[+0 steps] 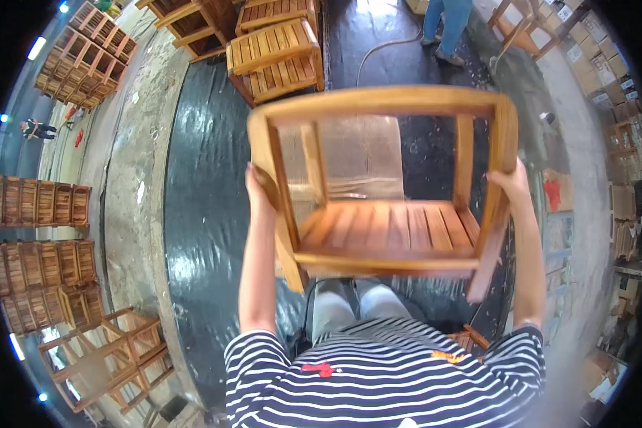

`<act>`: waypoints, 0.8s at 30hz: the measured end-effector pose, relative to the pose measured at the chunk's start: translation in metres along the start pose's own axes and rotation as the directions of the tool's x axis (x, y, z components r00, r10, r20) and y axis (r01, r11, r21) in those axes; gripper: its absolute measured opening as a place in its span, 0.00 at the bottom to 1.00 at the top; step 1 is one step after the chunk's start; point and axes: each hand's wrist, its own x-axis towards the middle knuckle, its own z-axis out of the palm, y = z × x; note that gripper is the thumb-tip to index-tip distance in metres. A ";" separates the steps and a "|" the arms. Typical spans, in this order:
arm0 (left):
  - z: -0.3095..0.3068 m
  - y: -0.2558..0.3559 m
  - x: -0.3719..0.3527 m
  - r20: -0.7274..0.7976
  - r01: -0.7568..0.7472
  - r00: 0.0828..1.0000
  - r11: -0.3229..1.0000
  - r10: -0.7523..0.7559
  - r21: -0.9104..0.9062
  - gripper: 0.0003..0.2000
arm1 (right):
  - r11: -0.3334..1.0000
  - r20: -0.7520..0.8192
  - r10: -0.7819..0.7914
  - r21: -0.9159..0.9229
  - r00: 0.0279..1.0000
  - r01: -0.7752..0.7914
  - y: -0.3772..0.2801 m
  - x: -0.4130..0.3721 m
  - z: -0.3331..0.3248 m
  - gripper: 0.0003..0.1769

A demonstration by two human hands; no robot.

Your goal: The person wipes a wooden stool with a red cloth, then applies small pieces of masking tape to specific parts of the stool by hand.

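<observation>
A small wooden table frame with a slatted lower shelf (389, 227) is held up in front of my body, above the floor. My left hand (262, 189) grips its left side post, the thumb on the near face and the other fingers largely hidden behind the wood. On the opposite side, my right hand (510, 182) is closed round the right post at about the same height. The top rail is slightly blurred. Through the open frame I see a flat cardboard sheet (367, 153) lying on the black floor covering.
Slatted wooden furniture (274, 57) stands just beyond, at the upper left. Another person's legs (446, 28) are at the top right. Wooden pieces (43, 203) stand along the left, with open frames (107, 357) lower down. Cardboard boxes (592, 57) are stacked at right.
</observation>
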 end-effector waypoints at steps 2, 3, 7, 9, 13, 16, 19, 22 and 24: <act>-0.017 0.028 0.000 0.082 -0.058 0.994 0.992 0.068 -0.111 0.31 | 0.984 -0.009 -0.028 0.174 1.000 0.029 0.003 0.009 0.020 0.22; -0.021 0.043 0.001 0.157 -0.111 0.979 0.984 0.133 -0.140 0.29 | 0.980 -0.008 -0.028 0.195 1.000 0.029 0.008 0.017 0.028 0.22; -0.028 0.068 -0.002 0.090 -0.313 0.939 0.931 0.333 -0.188 0.25 | 0.980 0.001 -0.082 0.185 0.997 0.080 0.054 0.044 0.078 0.18; -0.039 0.067 0.019 0.093 -0.336 0.929 0.921 0.358 -0.196 0.23 | 0.983 -0.052 -0.175 0.046 0.983 0.177 0.095 0.063 0.107 0.18; -0.057 0.062 0.049 -0.063 -0.449 0.893 0.888 0.445 -0.098 0.24 | 0.973 -0.008 -0.225 0.049 0.974 0.226 0.098 0.066 0.137 0.16; -0.060 0.056 0.051 -0.240 -0.509 0.824 0.856 0.514 0.086 0.26 | 0.988 0.064 -0.153 0.024 0.986 0.152 0.084 0.060 0.132 0.14; -0.053 0.051 0.048 -0.284 -0.595 0.735 0.786 0.616 0.165 0.27 | 0.991 0.074 -0.115 0.072 0.991 0.109 0.076 0.061 0.137 0.13; -0.058 0.054 0.062 -0.319 -0.626 0.689 0.756 0.651 0.192 0.27 | 0.974 0.038 -0.135 0.188 0.990 0.125 0.068 0.057 0.140 0.14; -0.066 0.054 0.072 -0.295 -0.598 0.728 0.783 0.619 0.168 0.26 | 0.974 0.009 -0.122 0.194 0.992 0.118 0.063 0.056 0.141 0.15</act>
